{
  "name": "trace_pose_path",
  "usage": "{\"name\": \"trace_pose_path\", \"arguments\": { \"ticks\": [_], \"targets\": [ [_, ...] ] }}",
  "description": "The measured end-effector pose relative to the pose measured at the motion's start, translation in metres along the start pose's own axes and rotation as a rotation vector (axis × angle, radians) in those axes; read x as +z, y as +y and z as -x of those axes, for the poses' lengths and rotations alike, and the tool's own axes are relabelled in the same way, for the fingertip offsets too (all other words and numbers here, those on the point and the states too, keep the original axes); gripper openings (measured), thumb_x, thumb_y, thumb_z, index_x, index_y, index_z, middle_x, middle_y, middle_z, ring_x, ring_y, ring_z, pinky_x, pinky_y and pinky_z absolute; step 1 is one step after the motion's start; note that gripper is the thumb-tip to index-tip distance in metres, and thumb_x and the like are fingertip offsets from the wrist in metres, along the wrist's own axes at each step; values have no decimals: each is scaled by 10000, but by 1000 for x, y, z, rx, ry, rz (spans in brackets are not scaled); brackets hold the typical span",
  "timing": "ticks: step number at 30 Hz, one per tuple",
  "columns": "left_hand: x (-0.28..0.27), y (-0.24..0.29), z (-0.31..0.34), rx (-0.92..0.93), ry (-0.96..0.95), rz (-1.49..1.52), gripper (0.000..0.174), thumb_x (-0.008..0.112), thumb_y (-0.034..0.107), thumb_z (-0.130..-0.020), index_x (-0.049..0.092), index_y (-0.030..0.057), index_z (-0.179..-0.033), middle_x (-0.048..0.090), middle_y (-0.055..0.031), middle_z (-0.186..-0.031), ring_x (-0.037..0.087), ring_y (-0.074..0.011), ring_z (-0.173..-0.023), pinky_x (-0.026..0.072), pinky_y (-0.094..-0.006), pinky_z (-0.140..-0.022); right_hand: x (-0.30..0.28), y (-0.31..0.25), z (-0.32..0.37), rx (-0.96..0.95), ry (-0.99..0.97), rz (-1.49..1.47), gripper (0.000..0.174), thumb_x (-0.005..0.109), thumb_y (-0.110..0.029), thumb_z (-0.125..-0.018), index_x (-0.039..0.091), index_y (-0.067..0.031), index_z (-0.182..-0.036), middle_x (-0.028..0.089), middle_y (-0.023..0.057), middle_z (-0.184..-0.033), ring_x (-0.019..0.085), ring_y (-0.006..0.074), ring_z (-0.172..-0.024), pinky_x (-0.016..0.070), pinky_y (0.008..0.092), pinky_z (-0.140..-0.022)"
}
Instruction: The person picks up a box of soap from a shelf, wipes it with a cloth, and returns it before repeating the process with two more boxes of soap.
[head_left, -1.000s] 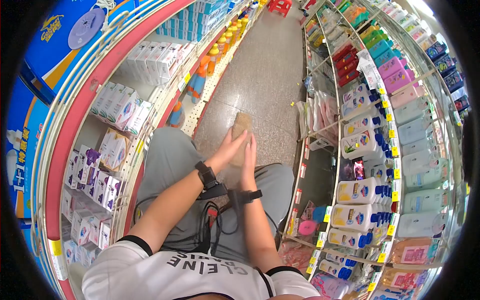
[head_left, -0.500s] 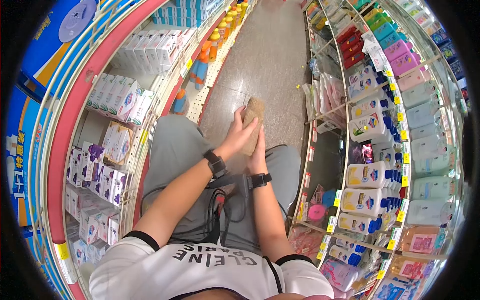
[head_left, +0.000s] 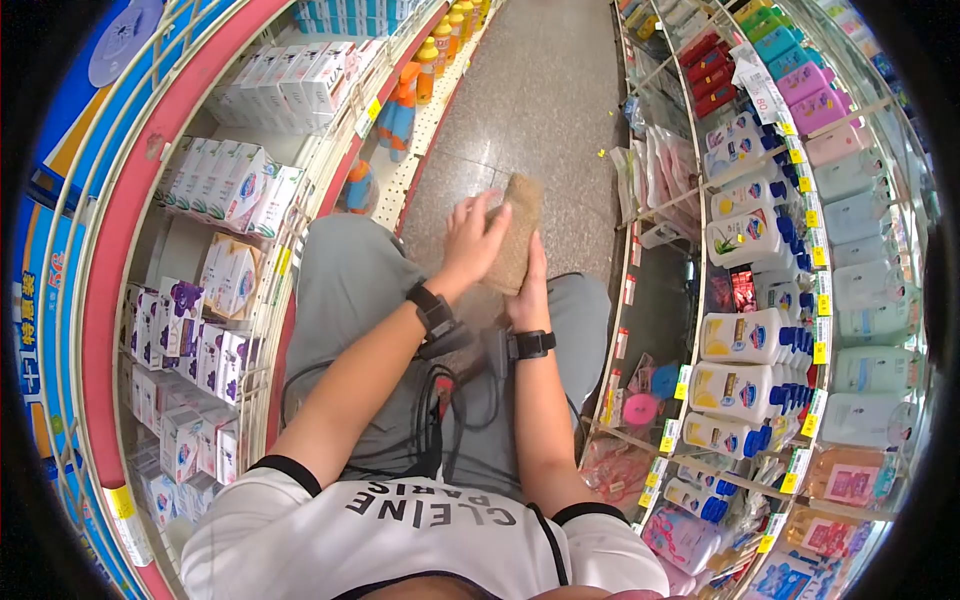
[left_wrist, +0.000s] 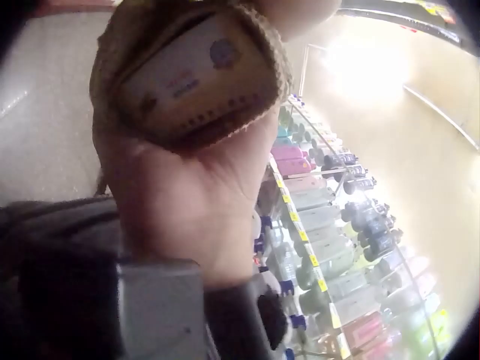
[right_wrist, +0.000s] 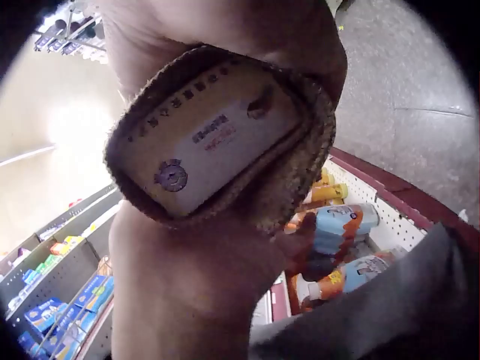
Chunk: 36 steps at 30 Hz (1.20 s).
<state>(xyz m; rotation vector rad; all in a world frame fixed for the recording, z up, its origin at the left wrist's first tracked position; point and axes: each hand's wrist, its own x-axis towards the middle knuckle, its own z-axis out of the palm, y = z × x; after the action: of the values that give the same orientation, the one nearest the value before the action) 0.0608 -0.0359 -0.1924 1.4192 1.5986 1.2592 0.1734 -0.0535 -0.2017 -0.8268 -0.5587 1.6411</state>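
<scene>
A tan, rough-textured sleeve (head_left: 522, 235) stands tilted over my lap in the head view. My right hand (head_left: 530, 285) grips its lower right side, thumb along the edge. Against its left side rests my left hand (head_left: 472, 240), fingers loosely extended and one tip touching the sleeve. Both wrist views look into an open end of the sleeve, where a box (left_wrist: 191, 79) with a printed face sits; the same box (right_wrist: 214, 139) fills the opening in the right wrist view. Most fingers behind the sleeve are hidden.
Shelves of soap boxes (head_left: 225, 185) run along the left, with orange-and-blue bottles (head_left: 397, 120) farther up. White pump bottles (head_left: 740, 390) and other bottles line the right shelves. Speckled floor (head_left: 540, 90) stretches between. Dark cables (head_left: 440, 430) lie across my lap.
Both hands and the sleeve have moved up and slightly right in the head view. My left hand's fingers have spread away from the sleeve, and more of its face shows.
</scene>
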Motion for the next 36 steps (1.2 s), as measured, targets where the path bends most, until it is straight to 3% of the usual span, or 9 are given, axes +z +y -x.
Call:
{"name": "trace_pose_path", "arguments": {
  "ticks": [4,7,10,12,16,19,22,27,36],
  "targets": [
    [9,-17,-13,-199,127,486,644,348,575,-902,480,29,-1215,544,-137,-1131,480,-254,-1062,337,-394,-934,3,-13,6,32,-31,-224,574,452,-488,-899,406,-91,-1310,486,95,-1275,495,266,-1130,432,414,-922],
    [-14,8,-2,-621,-321,640,754,237,674,-874,496,55,-1218,550,-102,-1149,488,-205,-1061,360,-337,-890,1,-18,7,25,-90,-265,632,435,-535,-880,387,-89,-1325,473,115,-1288,471,288,-1164,422,450,-940],
    [-8,11,1,-553,-441,863,838,166,732,-841,494,71,-1239,548,-86,-1175,468,-181,-1101,359,-290,-866,3,-17,6,6,-102,-224,607,423,-508,-900,379,-82,-1330,477,112,-1284,484,274,-1153,429,429,-939],
    [-14,13,-1,-525,-516,948,817,191,674,-880,358,12,-1330,430,-112,-1316,387,-198,-1220,289,-325,-995,1,-14,4,-4,-80,-124,588,414,-490,-913,380,-74,-1328,480,109,-1281,492,261,-1145,434,412,-937],
    [-29,33,2,-452,-472,982,819,216,638,-903,294,-34,-1365,371,-128,-1386,356,-207,-1271,253,-336,-1063,-1,-13,2,20,-102,-63,553,414,-453,-928,392,-60,-1316,494,104,-1265,508,239,-1128,440,382,-931],
    [-28,36,1,-350,-428,1000,722,253,636,-902,424,49,-1286,511,-74,-1217,493,-173,-1106,386,-290,-931,3,-12,2,-44,-96,60,512,468,-373,-921,401,-36,-1301,505,96,-1244,509,217,-1119,429,353,-928],
    [-36,43,2,-374,-470,1134,675,351,533,-931,354,-15,-1326,422,-116,-1332,402,-189,-1226,320,-326,-1021,12,-16,6,-187,-114,320,473,548,-247,-901,407,-4,-1281,510,97,-1217,500,192,-1106,411,315,-924],
    [-33,35,2,-360,-418,951,433,568,259,-895,449,18,-1234,542,-74,-1155,521,-142,-1043,429,-292,-877,16,-16,8,-406,-86,773,469,588,-214,-879,418,0,-1261,516,115,-1172,499,190,-1057,407,300,-899],
    [-31,17,-13,-364,24,1025,423,536,312,-913,452,30,-1217,547,-58,-1134,542,-158,-1026,448,-310,-865,21,-23,13,-115,-65,326,476,603,-194,-869,431,-22,-1279,485,102,-1226,479,190,-1123,389,299,-942]
  ]
}}
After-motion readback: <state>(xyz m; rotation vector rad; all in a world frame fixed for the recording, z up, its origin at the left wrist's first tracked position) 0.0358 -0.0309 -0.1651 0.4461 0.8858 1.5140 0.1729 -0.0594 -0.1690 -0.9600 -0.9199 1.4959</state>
